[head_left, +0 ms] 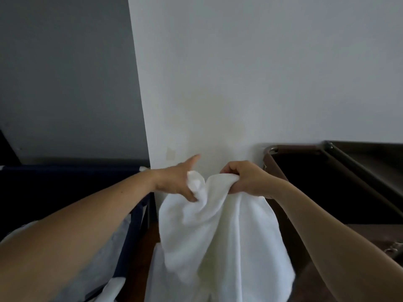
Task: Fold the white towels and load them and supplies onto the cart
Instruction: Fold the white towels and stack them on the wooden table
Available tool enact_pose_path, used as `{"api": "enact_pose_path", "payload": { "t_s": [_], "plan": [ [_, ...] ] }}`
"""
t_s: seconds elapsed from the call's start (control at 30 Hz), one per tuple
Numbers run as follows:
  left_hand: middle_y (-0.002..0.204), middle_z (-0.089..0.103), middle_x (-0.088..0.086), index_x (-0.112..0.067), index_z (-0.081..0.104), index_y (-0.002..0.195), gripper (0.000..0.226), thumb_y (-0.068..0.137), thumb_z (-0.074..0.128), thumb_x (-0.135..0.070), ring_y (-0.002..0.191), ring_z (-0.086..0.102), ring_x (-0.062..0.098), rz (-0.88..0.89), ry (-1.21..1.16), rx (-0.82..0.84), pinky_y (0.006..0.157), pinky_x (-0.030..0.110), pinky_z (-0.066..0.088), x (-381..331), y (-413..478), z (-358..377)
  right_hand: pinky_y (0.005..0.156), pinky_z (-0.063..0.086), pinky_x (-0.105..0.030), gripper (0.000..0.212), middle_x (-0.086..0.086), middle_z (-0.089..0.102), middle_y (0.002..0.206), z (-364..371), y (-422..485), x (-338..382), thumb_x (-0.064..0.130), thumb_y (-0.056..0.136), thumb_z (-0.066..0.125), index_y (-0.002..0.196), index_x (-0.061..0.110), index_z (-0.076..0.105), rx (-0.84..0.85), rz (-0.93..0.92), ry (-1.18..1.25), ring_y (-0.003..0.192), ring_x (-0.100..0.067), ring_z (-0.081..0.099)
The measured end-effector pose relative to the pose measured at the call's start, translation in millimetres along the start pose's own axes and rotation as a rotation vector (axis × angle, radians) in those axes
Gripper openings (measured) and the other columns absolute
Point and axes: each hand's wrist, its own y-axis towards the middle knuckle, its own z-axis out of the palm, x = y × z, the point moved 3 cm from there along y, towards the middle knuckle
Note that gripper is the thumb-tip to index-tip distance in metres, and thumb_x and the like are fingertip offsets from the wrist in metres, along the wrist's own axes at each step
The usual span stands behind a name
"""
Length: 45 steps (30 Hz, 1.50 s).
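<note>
A white towel [218,232] hangs in front of me, held up by its top edge with both hands. My left hand [174,182] pinches one bunched end of that edge, its thumb sticking out toward the wall. My right hand [244,177] grips the other end with curled fingers, close beside the left. The towel's lower part drops out of view at the bottom. The dark brown cart [327,182] stands at the right, just behind my right forearm.
A white wall corner [218,83] rises straight ahead, with a grey wall to the left. A dark blue-framed bin [135,214] holding pale linen [104,269] stands at lower left under my left arm.
</note>
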Motion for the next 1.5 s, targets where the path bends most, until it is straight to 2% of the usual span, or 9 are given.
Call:
{"api": "enact_pose_path", "payload": {
  "t_s": [0.1,0.23,0.37,0.57,0.73,0.87,1.07,1.23,1.5],
  "plan": [
    [0.147,0.044,-0.011,-0.037,0.028,0.15,0.097,0.071,0.084,-0.038,0.132,0.045,0.013,0.105,0.078,0.093,0.108,0.034,0.041,-22.0,5.2,22.5,0.068,0.051,-0.028,0.037,0.0,0.064,0.083,3.4,3.3,7.2,0.004,0.07,0.081,0.1,0.019,0.067,-0.06,-0.036,0.026,0.073,-0.009,0.058],
    [0.089,0.067,-0.005,-0.021,0.067,0.088,0.007,0.088,0.061,-0.019,0.08,0.06,0.009,0.147,0.057,-0.153,0.074,0.027,0.049,-29.3,11.3,24.6,0.068,0.052,-0.025,0.043,0.0,0.066,0.084,2.5,2.5,-8.0,0.004,0.069,0.083,0.103,0.02,0.064,-0.101,0.011,0.063,0.074,-0.011,0.061],
    [0.057,0.044,-0.008,-0.018,0.043,0.056,0.03,0.084,0.051,-0.014,0.053,0.038,0.008,0.257,-0.223,-0.447,0.056,0.028,0.031,-42.9,-0.2,-6.4,0.086,0.058,-0.035,0.043,-0.002,0.074,0.105,16.8,-9.8,-45.9,0.014,0.069,0.087,0.108,0.019,0.069,0.05,0.163,0.203,0.097,-0.02,0.071],
    [0.074,0.051,0.008,0.008,0.05,0.083,0.029,0.08,0.046,-0.021,0.07,0.046,0.02,0.252,-0.475,-0.542,0.066,0.034,0.039,-33.4,-6.7,-42.4,0.088,0.057,-0.028,0.031,0.002,0.076,0.105,20.0,-19.1,-62.3,0.022,0.075,0.084,0.105,0.018,0.076,0.078,0.211,0.264,0.098,-0.016,0.072],
    [0.09,0.061,0.003,-0.01,0.059,0.096,0.013,0.085,0.059,-0.018,0.076,0.057,0.02,-0.168,0.046,-0.148,0.061,0.026,0.045,10.9,-4.3,-24.0,0.073,0.057,-0.031,0.017,0.001,0.074,0.079,-18.7,-12.7,-34.7,0.011,0.072,0.083,0.084,0.017,0.073,-0.197,0.151,0.151,0.076,-0.017,0.071],
    [0.135,0.052,-0.006,-0.026,0.038,0.143,0.078,0.079,0.081,-0.032,0.123,0.05,0.013,0.009,-0.026,0.043,0.105,0.032,0.043,-20.0,-0.4,5.7,0.06,0.049,-0.016,0.023,0.008,0.07,0.069,-7.7,2.6,7.3,0.005,0.066,0.083,0.075,0.023,0.072,-0.145,0.048,0.003,0.063,0.001,0.061],
    [0.092,0.064,-0.001,-0.017,0.066,0.095,0.013,0.088,0.056,-0.014,0.083,0.058,0.013,0.165,0.156,-0.132,0.074,0.028,0.046,-50.1,6.9,17.4,0.056,0.044,-0.013,0.023,0.011,0.066,0.068,-1.2,-2.8,5.7,0.017,0.067,0.089,0.078,0.022,0.069,-0.137,-0.008,-0.035,0.061,0.005,0.057],
    [0.063,0.052,-0.005,-0.013,0.057,0.065,0.021,0.082,0.05,-0.003,0.056,0.044,0.007,0.327,-0.13,-0.426,0.053,0.021,0.036,-68.2,-3.2,-12.9,0.082,0.059,-0.032,0.028,0.003,0.076,0.093,0.8,-18.8,-22.5,0.026,0.069,0.089,0.093,0.022,0.075,0.042,0.116,0.075,0.087,-0.013,0.072],
    [0.081,0.058,0.003,-0.002,0.06,0.088,0.009,0.087,0.051,-0.004,0.073,0.052,0.019,0.084,-0.013,-0.391,0.064,0.031,0.041,-24.7,-7.1,-23.2,0.051,0.045,-0.015,0.022,0.012,0.064,0.059,-42.4,-30.7,-21.8,0.027,0.07,0.089,0.061,0.03,0.069,-0.241,0.081,0.102,0.055,-0.001,0.061]
  ]
}}
